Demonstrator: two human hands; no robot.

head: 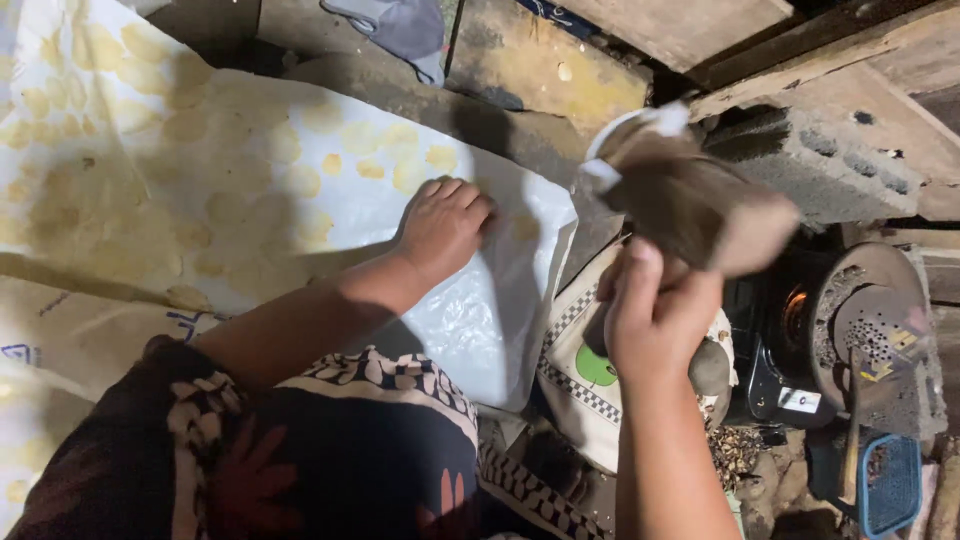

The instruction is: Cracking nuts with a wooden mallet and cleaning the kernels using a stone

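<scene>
My left hand rests palm down on a white plastic sheet, fingers curled against it near a thin yellowish disc. Many such pale round discs lie spread over the sheet to the left. My right hand is raised over a sack and grips the handle end of a blurred brown wooden mallet-like tool, which tilts up to the right.
A white sack with a checked edge and a green mark lies under my right hand. To the right stand a dark stove with a glowing fire, a round perforated metal pan and a blue basket. Grey concrete blocks and planks sit behind.
</scene>
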